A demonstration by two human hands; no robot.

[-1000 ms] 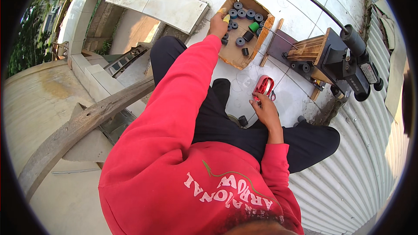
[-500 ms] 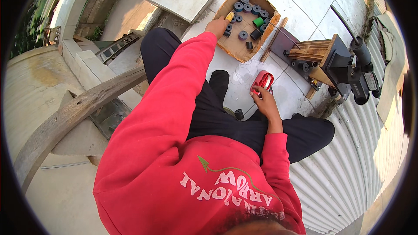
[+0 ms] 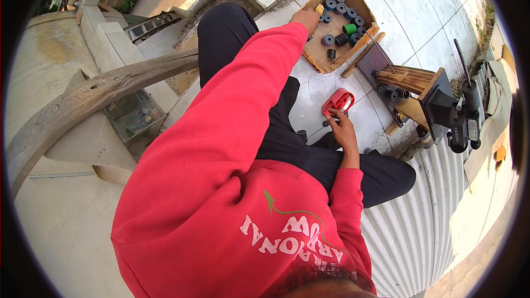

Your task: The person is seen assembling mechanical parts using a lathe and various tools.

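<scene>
Red holder (image 3: 337,101): on the pale tiled floor (image 3: 408,0), gripped at its near edge by the right hand (image 3: 338,123), fingers curled round it.
Left hand (image 3: 306,19): stretched far out into the cardboard box (image 3: 331,55), fingers closed on a small yellowish piece (image 3: 319,9); grip partly hidden.
Spools (image 3: 342,8): dark ones and one green, just beyond the left hand.
Risk: probably the long reach; sleeve could drag the box flap and scatter spools.
Around: wooden frame with black machine (image 3: 455,116) right of the right hand; own knees crowd the holder.
</scene>
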